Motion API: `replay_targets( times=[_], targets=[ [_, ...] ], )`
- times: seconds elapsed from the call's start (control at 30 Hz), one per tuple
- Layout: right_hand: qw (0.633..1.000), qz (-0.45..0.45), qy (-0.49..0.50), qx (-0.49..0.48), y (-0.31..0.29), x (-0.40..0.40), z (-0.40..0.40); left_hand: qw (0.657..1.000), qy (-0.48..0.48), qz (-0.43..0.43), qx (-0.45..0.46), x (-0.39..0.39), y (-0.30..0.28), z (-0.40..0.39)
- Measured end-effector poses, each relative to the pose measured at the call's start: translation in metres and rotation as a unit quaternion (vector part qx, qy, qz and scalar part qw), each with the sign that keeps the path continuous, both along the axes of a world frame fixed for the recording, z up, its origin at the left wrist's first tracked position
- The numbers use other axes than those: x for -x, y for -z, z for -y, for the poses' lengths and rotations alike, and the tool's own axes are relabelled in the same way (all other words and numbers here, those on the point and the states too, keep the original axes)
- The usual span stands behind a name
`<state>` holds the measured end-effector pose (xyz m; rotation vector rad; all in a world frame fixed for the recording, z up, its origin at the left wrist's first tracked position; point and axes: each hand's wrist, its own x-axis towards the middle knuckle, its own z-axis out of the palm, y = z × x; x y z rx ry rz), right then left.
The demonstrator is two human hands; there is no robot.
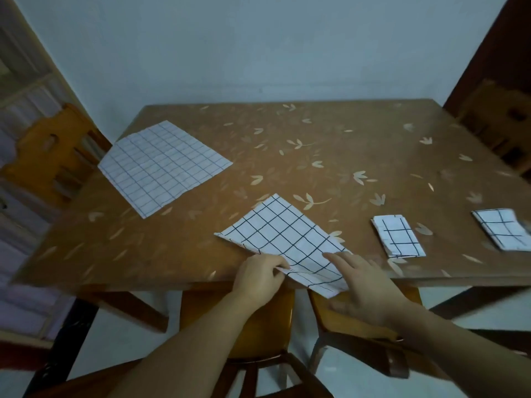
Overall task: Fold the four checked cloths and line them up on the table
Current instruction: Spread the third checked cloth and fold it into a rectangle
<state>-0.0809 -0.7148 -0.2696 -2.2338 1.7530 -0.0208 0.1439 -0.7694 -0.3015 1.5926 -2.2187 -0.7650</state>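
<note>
Far left, beyond the table edge: a wooden chair (54, 156) with cut-out slots in its back, blurred.

On the left part of the brown, leaf-patterned table (287, 156): an unfolded cloth (163, 165), white with a fine blue check, lying flat and open, one corner reaching the table's left edge.

Near the front edge, around the middle: a half-folded cloth (284, 242), white with a bold black check, doubled over into a long strip set at a slant, its nearest corner hanging just past the table edge.

At that strip's near left edge: the left hand (258, 280), fingers curled, thumb and fingertips pinching the cloth's edge layers.

Just to the right, on the same strip's near right end: the right hand (365, 285), fingers straight and slightly spread, index finger stretched forward across the fabric, palm low over the corner. Somewhat blurred.

Under the hands, below the table: two wooden chair seats (267, 326), side by side.

Further right, near the front edge: a small folded cloth (399, 237), a compact black-checked rectangle, apart from the strip.

Rightmost: a second folded cloth (502, 229), same check and similar shape, well apart from the first and close to the picture's right border.

Far right, behind the table: another chair back (500, 122), dim and blurred.
</note>
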Motion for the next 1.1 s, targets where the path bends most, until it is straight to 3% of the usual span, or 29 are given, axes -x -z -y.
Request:
replay_targets(
  times=[0.17, 0.33, 0.4, 0.53, 0.57, 0.7, 0.83, 0.9, 0.97, 1.1],
  targets=[
    [0.998, -0.059, 0.019, -0.019, 0.014, 0.035, -0.016, 0.991, -0.059, -0.105, -0.066, -0.001, 0.004, -0.017],
    [0.998, 0.029, 0.028, 0.049, 0.038, 0.068, -0.016, 0.974, -0.083, -0.178, -0.114, 0.009, 0.004, -0.029],
    [0.997, 0.040, 0.016, 0.070, 0.038, 0.074, -0.021, 0.980, -0.097, -0.152, -0.086, 0.014, 0.004, -0.033],
    [0.991, -0.011, -0.040, 0.130, 0.035, 0.076, -0.025, 0.993, -0.093, 0.057, 0.045, 0.025, 0.000, -0.039],
    [0.989, -0.020, -0.049, 0.136, 0.034, 0.076, -0.024, 0.993, -0.067, 0.072, 0.067, 0.028, -0.002, -0.040],
    [0.989, -0.035, -0.072, 0.124, 0.033, 0.070, -0.013, 0.998, -0.030, -0.030, 0.043, 0.030, -0.003, -0.034],
    [0.999, 0.033, 0.039, 0.011, 0.033, 0.073, 0.002, 0.994, -0.042, -0.092, -0.042, 0.011, 0.005, -0.010],
    [0.978, 0.154, 0.116, -0.078, 0.031, 0.080, 0.010, 0.989, -0.044, -0.119, -0.080, 0.005, 0.009, 0.004],
    [0.927, 0.283, 0.203, -0.138, 0.031, 0.082, 0.016, 0.979, -0.055, -0.157, -0.117, 0.004, 0.011, 0.016],
    [0.822, 0.437, 0.344, -0.120, 0.037, 0.074, 0.039, 0.959, -0.089, -0.190, -0.193, 0.003, 0.017, 0.041]
  ],
)
